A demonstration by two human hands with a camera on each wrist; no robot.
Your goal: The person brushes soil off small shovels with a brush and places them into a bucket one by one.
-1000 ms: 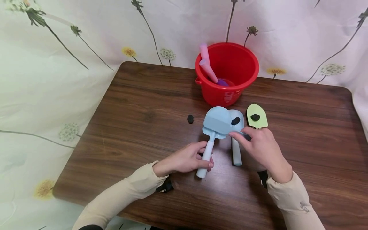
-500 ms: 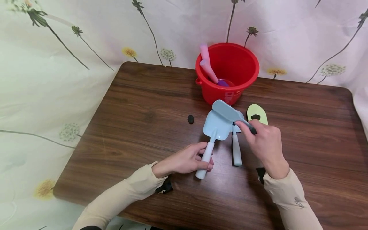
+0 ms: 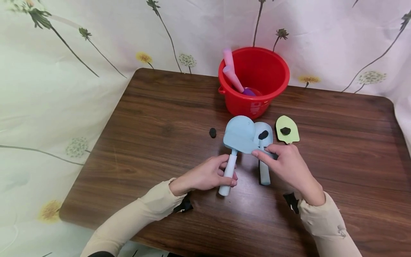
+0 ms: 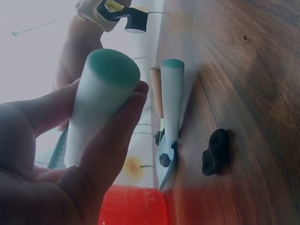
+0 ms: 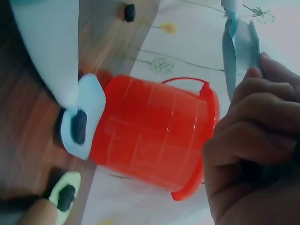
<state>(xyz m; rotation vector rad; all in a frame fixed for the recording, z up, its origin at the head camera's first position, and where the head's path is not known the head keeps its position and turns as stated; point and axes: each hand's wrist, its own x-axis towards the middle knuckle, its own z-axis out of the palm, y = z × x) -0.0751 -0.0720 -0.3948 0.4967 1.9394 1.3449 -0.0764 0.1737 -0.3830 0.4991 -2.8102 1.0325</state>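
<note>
My left hand (image 3: 208, 175) grips the white handle of a light blue toy shovel (image 3: 239, 124), raised over the table with its blade pointing away from me. In the left wrist view, thumb and fingers close around that shovel's handle (image 4: 103, 103). My right hand (image 3: 289, 164) pinches the handle of a blue-grey brush (image 3: 243, 144), whose head lies across the lower part of the blade. Beneath and to the right, a second light blue shovel (image 3: 264, 171) lies on the table with a black stone (image 3: 263, 135) on it. The brush head hides part of the raised blade.
A red bucket (image 3: 253, 107) stands behind the shovels, with pink-handled tools (image 3: 233, 79) inside. Near my right hand lies a small green shovel (image 3: 292, 137) bearing a black stone (image 3: 285, 131). Another black stone (image 3: 212, 133) lies on the brown table (image 3: 154, 128).
My right hand lifted the brush up and right over the blade, then brought it back down across the blade's lower part. The left hand and its shovel shifted slightly left.
</note>
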